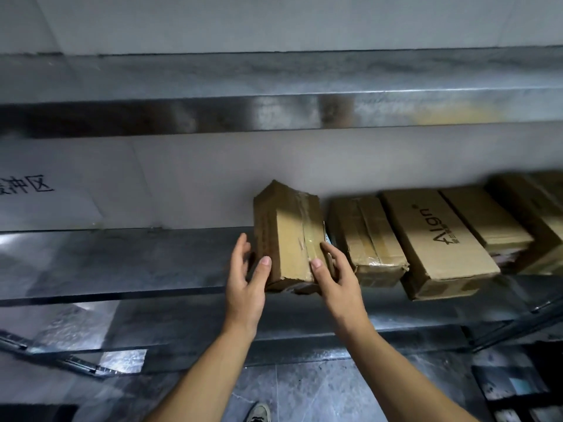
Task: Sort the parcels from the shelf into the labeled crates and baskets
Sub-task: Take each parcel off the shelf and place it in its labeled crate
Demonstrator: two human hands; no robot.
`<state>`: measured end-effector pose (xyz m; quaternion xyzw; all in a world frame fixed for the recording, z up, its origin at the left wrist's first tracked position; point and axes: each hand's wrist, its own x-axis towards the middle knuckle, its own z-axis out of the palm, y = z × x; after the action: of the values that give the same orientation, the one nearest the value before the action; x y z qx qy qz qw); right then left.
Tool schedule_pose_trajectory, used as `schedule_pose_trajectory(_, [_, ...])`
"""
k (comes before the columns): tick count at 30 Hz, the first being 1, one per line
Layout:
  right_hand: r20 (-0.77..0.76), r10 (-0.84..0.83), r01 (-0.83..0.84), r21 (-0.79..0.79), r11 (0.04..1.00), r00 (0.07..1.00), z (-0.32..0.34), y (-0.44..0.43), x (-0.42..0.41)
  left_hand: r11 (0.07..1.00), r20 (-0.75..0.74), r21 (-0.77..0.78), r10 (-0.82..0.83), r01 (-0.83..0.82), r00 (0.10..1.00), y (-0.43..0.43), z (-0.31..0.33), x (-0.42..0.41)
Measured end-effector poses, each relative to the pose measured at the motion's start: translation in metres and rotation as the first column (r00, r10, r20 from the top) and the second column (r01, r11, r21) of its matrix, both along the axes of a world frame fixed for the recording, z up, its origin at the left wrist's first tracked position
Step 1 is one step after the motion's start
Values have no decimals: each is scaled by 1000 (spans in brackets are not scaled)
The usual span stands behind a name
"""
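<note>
Head view: right fingers run down the right side of the parcel, into the gap beside its neighbour. The thumb lies on the top face near the front edge, so the right hand pinches that edge. Left fingers are straight and spread, just off the parcel's left side. Only the thumb tip touches, at the front left corner, and the left hand is not closed round anything. Both forearms are bare and reach up from the bottom of the frame.

The parcel is a creased, taped cardboard box. It sits on the metal shelf, with its front end at the shelf's front lip, and is the leftmost of a row. Just beside it to the right lies a second taped box, then a box printed "Align", then more cartons, which are blurred. An upper shelf spans the frame above. Below, 1 shoe shows on the grey floor.
</note>
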<state>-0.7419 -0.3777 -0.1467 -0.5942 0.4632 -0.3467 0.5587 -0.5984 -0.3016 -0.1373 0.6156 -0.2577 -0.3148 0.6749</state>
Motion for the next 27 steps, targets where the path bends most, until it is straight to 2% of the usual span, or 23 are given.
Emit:
schedule_pose_trajectory(2, [50,54,-54,6,999,997,2,5,-5,996,-138,-49,-76,70,987,4,4,-6])
schedule_pose_trajectory(4, [0,119,-118,-27,993,993,7,7,-9,987,-202,-85,-149,134,968,7,10,-13])
schedule_pose_trajectory(7, [-234,133,-164,-120,979,963,16,0,-19,990,-75,-68,-130,125,989,12,18,-25])
schedule_pose_trajectory(8, [-248,137,-172,-126,977,959,22,-1,-22,991,-20,-63,-118,116,993,13,19,-28])
schedule_pose_trajectory(11, [-34,232,-234,-77,969,972,44,7,-25,992,140,-13,-124,127,982,16,22,-38])
schedule_pose_trajectory(13, [47,256,-251,-83,964,966,51,14,-25,990,178,26,-141,138,974,17,21,-43])
schedule_pose_trajectory(17, [159,180,-163,-116,980,971,52,16,-35,993,135,-19,-112,115,985,23,25,-41])
schedule_pose_trajectory(20, [370,182,-199,9,980,911,50,17,-42,999,162,-49,-9,18,987,24,31,-40])
schedule_pose_trajectory(22, [505,176,-258,97,961,845,53,19,-44,999,114,-24,46,-44,992,25,30,-38])
schedule_pose_trajectory(25, [567,215,-341,126,932,795,52,20,-48,1000,-6,2,3,-3,1000,30,26,-40])
schedule_pose_trajectory(27, [571,225,-358,130,925,789,49,23,-48,1000,-35,-30,-8,7,999,36,26,-45])
